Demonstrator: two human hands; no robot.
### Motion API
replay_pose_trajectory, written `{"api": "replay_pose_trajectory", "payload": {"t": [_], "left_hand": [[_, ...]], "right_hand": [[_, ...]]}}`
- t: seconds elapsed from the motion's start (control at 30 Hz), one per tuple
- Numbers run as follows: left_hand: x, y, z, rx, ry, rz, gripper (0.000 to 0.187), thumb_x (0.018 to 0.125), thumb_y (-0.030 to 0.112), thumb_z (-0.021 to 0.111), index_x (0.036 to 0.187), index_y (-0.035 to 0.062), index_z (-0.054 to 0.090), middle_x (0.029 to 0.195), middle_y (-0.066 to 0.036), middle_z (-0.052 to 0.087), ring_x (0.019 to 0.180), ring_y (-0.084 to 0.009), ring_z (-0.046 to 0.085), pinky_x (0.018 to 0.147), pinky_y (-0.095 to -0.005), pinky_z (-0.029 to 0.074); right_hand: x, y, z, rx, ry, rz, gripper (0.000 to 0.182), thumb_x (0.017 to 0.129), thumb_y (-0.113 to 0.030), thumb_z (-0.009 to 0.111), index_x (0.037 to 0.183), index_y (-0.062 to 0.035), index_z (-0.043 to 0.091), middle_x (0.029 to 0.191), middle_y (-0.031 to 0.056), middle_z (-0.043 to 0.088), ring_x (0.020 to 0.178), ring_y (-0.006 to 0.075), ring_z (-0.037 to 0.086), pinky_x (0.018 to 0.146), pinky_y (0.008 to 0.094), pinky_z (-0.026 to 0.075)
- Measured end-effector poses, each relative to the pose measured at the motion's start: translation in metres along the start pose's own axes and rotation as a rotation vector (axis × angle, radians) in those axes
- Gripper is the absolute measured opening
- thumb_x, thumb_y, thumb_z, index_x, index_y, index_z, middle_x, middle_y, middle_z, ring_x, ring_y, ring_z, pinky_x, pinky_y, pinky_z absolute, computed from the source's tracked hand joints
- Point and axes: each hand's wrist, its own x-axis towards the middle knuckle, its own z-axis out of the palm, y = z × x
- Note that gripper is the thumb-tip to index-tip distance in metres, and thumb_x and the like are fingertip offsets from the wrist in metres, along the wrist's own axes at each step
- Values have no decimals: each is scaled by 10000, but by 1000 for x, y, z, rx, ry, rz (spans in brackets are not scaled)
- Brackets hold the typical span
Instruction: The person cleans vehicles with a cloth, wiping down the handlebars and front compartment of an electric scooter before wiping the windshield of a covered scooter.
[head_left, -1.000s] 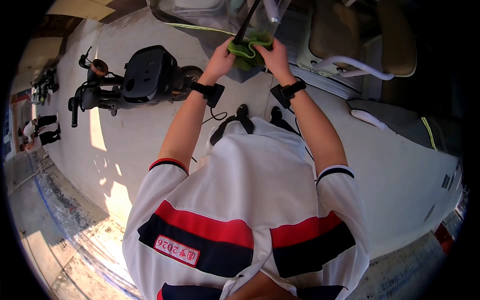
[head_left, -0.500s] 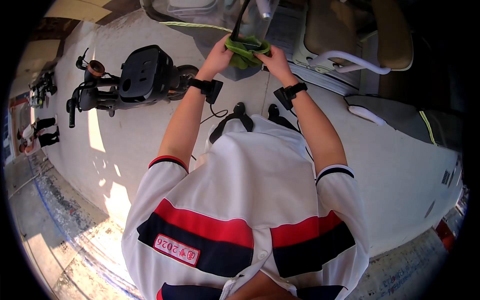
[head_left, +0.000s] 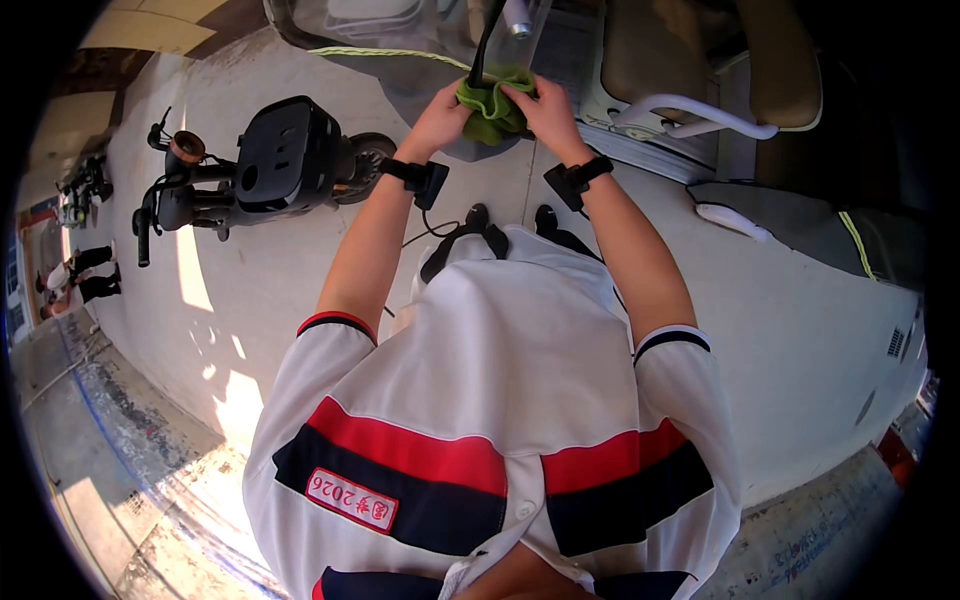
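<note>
A crumpled green cloth [head_left: 490,122] is held between my two hands at the top centre of the head view. My left hand [head_left: 440,120] pinches its left side, and my right hand [head_left: 546,112] grips its upper right edge. A dark strap or rod [head_left: 486,42] runs down to the cloth from above; where it ends is hidden in the folds. Behind the cloth is a clear panel with a yellow-green edging [head_left: 385,52]. Black bands with small boxes are on both wrists.
An electric scooter [head_left: 285,155] stands on the left. At the upper right is a vehicle with brown seats [head_left: 655,50] and a white armrest [head_left: 690,112]. A grey flap [head_left: 800,225] hangs below it. People [head_left: 80,275] are at the far left.
The cloth is more bunched up, its opening narrower. My right hand has moved slightly up and inward over the cloth. The view has shifted a little.
</note>
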Motion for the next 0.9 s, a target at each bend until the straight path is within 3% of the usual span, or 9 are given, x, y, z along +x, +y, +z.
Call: {"api": "replay_pose_trajectory", "payload": {"t": [0.2, 0.3, 0.6, 0.8, 0.9], "left_hand": [[0, 10, 0, -2, 52, 10, 328, 973, 3, 464, 1285, 38, 557, 1156, -67, 654, 1056, -145, 601, 934, -294, 478], [-2, 14, -8, -20, 108, -5, 320, 985, 3, 445, 1285, 34, 553, 1167, -73, 650, 1067, -151, 604, 945, -297, 479], [-12, 12, -17, 76, 194, 11, 319, 1022, 85, 440, 1322, 15, 522, 1204, -70, 630, 1105, -161, 583, 958, -298, 462], [-30, 10, -5, 55, 257, -12, 322, 1017, 74, 447, 1332, 38, 502, 1227, -74, 612, 1112, -149, 572, 960, -288, 456], [-41, 17, 9, -14, 168, -33, 395, 1025, 131, 466, 1404, 22, 444, 1305, -76, 572, 1184, -156, 529, 1018, -305, 410]], "right_hand": [[0, 26, -9, -71, -35, 71, 326, 922, -282, 663, 1011, 32, 672, 653, 124, 632, 554, 133, 505, 554, 319, 430], [-6, 23, -20, -187, -68, 96, 333, 926, -295, 655, 1007, 28, 671, 641, 144, 618, 539, 143, 499, 545, 327, 426], [-20, 6, -8, -88, 32, 132, 305, 908, -305, 675, 1000, -15, 700, 698, 162, 659, 605, 256, 633, 599, 323, 473], [-23, -2, 9, 6, 41, -75, 307, 950, -292, 617, 1048, -5, 659, 806, 171, 666, 740, 263, 665, 672, 332, 491], [-25, -15, 3, 51, -84, 56, 328, 995, -293, 555, 1080, 16, 621, 857, 145, 672, 768, 229, 643, 714, 325, 488]]}}
